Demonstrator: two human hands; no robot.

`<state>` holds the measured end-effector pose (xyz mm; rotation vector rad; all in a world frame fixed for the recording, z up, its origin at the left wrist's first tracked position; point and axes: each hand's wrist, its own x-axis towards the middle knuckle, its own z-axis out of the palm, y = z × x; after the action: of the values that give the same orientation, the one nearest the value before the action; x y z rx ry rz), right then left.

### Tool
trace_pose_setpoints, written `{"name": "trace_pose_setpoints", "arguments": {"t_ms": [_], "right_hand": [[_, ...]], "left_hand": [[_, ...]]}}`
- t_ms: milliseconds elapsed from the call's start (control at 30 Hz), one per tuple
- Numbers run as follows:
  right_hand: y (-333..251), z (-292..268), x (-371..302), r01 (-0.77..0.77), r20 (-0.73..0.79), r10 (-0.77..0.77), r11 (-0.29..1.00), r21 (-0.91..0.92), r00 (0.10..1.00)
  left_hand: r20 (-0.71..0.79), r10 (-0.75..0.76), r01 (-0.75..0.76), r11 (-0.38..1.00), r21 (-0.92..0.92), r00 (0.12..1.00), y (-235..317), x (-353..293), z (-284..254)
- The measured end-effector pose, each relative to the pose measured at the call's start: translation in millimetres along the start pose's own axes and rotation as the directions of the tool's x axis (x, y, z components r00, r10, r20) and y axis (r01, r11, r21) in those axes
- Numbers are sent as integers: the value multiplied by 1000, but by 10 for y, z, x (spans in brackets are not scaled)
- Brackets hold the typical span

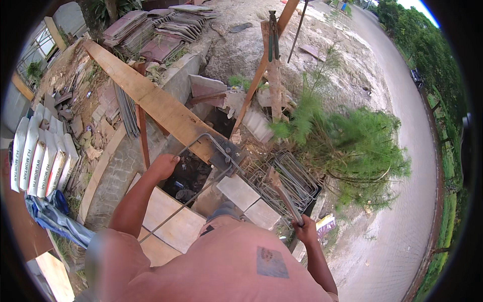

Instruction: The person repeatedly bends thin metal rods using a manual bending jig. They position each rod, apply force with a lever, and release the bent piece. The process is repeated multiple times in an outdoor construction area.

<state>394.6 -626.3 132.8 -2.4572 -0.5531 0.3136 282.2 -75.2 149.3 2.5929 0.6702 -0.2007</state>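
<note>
One end of a bent steel rod [202,136] is gripped by the left hand [166,167], fingers curled right around it, so pretty well closed up. The rod is laid across a dark metal plate [220,162] at the near end of a long wooden plank [151,98]. A long straight length is also seen slanting back under the left arm; whether it's all one piece can't quite be told. A long-handled bar tool [288,200] is held by the right hand [306,231], wrapped around its lower end, with its head seen over a pile of bent rods [308,183]; contact there can't be told. White bags [43,156] are stacked far left, and a green leafy bush [357,146] is seen right of the pile.
</note>
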Motion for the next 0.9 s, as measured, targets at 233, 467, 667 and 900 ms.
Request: {"name": "trace_pose_setpoints", "arguments": {"t_ms": [233, 467, 667, 900], "right_hand": [[-126, -115, 768, 30, 98, -21, 995, -92, 995], [-460, -198, 1813, 339, 357, -232, 900, -275, 905], [-649, -320, 2366, 541, 361, -414, 733, -412, 836], [-1012, -483, 2754, 692, 484, -495, 538, -482, 722]], "left_hand": [[49, -128, 121, 986, 118, 991, 43, 66, 16], [0, -135, 133, 981, 141, 991, 128, 35, -8], [-51, -162, 166, 980, 109, 986, 129, 9, 62], [10, -204, 202, 972, 120, 979, 233, -94, 114]]}}
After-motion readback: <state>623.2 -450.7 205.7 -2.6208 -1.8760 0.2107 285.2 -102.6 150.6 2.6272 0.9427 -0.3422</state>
